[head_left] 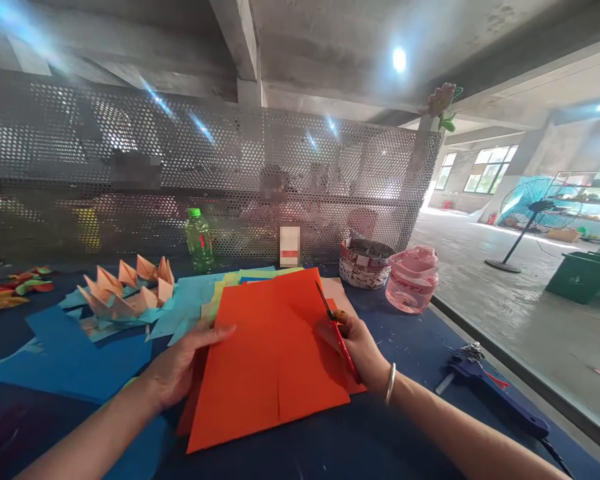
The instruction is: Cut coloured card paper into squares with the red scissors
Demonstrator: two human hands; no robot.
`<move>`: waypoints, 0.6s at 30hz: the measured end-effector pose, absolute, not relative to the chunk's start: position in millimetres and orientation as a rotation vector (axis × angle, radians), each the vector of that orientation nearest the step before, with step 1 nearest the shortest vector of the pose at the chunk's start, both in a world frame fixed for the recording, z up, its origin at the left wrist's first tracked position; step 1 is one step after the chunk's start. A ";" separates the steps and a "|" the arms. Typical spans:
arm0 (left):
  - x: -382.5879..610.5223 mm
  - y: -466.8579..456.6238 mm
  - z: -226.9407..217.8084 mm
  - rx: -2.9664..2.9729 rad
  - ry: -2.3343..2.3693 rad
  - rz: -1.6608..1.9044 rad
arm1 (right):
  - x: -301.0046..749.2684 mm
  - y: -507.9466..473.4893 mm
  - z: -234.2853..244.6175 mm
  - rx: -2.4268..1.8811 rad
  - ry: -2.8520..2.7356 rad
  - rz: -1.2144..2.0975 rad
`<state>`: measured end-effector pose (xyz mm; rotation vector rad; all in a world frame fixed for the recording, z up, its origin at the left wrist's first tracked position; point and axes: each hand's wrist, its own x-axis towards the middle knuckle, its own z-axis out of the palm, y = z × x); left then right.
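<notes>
An orange sheet of paper (260,340) lies in front of me, with a short slit or crease running up from its near edge. My left hand (177,363) grips its left side, thumb on top and fingers underneath. My right hand (365,350) is closed around red-handled scissors (344,343) at the sheet's right side, their dark blades pointing away from me. Some right-hand fingers are hidden behind the scissors, so I cannot tell how firmly they touch the paper. More orange, yellow and light-blue paper (193,300) shows beneath and behind the sheet.
A ring of folded peach paper points (125,290) stands left, beside blue sheets (75,360). Behind are a green bottle (199,243), a paper-covered round container (365,267) and a pink jug (413,283). A glue gun (495,390) lies right. A perforated metal screen (220,160) closes the back.
</notes>
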<state>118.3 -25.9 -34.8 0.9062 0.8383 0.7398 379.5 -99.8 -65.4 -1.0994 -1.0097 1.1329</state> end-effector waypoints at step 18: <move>127.0 -26.5 -49.8 1.043 0.952 0.821 | 381.1 -99.9 -68.8 -1.150 -1.160 1.101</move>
